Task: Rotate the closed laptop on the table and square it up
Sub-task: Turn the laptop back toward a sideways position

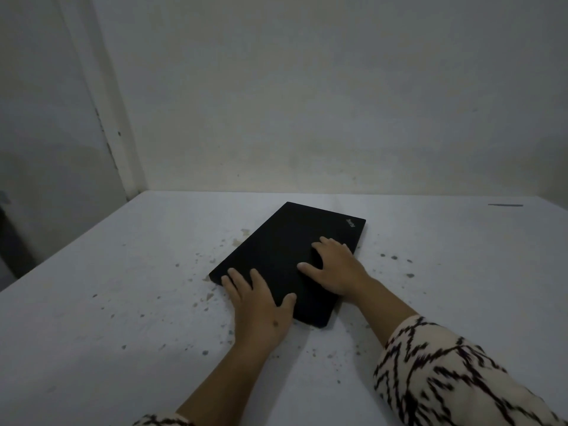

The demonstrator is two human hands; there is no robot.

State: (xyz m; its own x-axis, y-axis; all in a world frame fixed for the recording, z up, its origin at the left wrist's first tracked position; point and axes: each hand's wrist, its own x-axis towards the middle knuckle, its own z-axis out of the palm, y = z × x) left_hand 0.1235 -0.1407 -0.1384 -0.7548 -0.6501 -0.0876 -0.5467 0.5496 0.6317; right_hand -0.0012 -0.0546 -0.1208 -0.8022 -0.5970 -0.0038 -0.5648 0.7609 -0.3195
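Palms flat, no real grip: left hand (258,315) and right hand (335,269) press the skewed matte-black closed laptop (276,250); could slip on the speckled white worktop (123,302).

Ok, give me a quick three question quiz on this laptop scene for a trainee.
1. True or false: the black laptop lies square to the table's far edge.
2. Which hand rests nearer the logo corner? A) left hand B) right hand
3. Fill in: the laptop's lid is ____.

Key
1. False: it sits at an angle to the edge.
2. B: the right hand lies flat on the lid, closer to the logo; the left covers the near left edge.
3. Closed.
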